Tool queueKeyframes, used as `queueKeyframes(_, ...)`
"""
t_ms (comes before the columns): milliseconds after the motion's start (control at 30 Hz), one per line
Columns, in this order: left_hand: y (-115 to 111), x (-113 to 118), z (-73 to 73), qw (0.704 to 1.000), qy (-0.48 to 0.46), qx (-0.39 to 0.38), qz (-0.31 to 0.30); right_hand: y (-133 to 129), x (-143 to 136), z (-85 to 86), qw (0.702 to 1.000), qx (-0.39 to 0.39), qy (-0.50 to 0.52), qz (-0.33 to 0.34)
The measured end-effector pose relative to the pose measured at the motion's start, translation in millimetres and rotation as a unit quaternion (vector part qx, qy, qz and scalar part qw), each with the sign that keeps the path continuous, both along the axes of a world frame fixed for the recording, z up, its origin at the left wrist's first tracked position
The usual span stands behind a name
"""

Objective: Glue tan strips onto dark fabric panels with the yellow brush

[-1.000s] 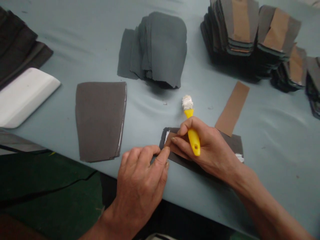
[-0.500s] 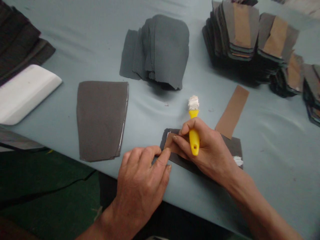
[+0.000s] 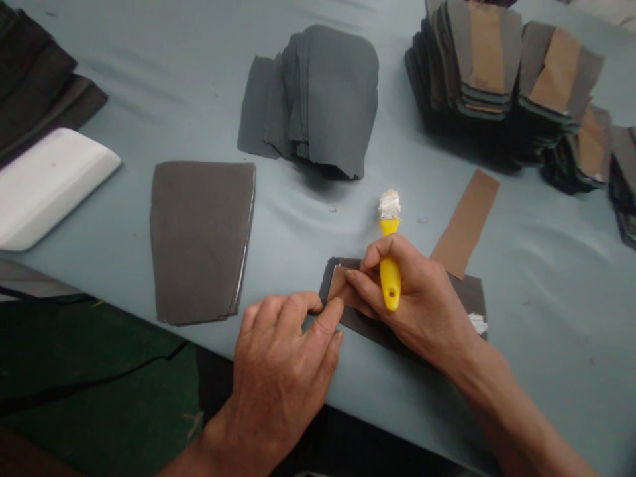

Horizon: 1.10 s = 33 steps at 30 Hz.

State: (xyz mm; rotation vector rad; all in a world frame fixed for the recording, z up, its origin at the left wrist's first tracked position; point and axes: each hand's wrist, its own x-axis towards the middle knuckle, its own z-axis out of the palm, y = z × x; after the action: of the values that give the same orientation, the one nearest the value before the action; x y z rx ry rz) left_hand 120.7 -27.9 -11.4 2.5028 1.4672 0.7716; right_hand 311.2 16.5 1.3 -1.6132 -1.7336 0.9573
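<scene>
My right hand [image 3: 422, 285] is closed round a brush with a yellow handle [image 3: 391, 281]; its white-coated bristles point away from me. The same hand's thumb and fingertip touch a brown strip [image 3: 339, 281] lying on a dark grey piece [image 3: 470, 295]. My left hand [image 3: 291, 351] has its fingers bent together at the left end of that piece, fingertips pinching at its near edge by the strip's corner. White paste shows at the piece's right end. My right hand hides the middle of both piece and strip. Another brown strip [image 3: 467, 225] lies just beyond.
A flat stack of dark grey pieces [image 3: 203, 242] lies left of my hands. Farther back is a fanned grey stack [image 3: 340, 99]. Stacks bearing brown strips [image 3: 487, 50] stand at the back right. A white block [image 3: 54, 189] and dark sheets [image 3: 34, 79] lie at the left.
The view has shifted slightly, so things on the right appear a little farther right. Both hands keep nearly the same hold on the brush, strip and dark piece.
</scene>
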Motion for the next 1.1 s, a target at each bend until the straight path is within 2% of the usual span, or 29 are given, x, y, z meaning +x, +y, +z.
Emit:
queueKeyframes(267, 0.8, 0.5, 0.2, 1.000, -0.003, 0.000, -0.001, 1.0, -1.1, 1.1, 1.000, -0.001, -0.013, 0.002)
queueKeyframes(633, 0.1, 0.4, 0.0, 1.000, -0.001, 0.000, -0.001, 0.1, -5.5, 1.8, 0.991, 0.095, -0.090, 0.012)
queueKeyframes(933, -0.8, 0.5, 1.1, 1.000, 0.016, 0.005, -0.005, -0.2, -5.6, -0.5, 0.995, 0.060, -0.076, 0.004)
queueKeyframes(1100, 2.1, -0.2, 5.1, 0.999, 0.028, 0.009, -0.029, -0.4, -6.2, -0.5, 0.996, 0.060, -0.072, 0.004)
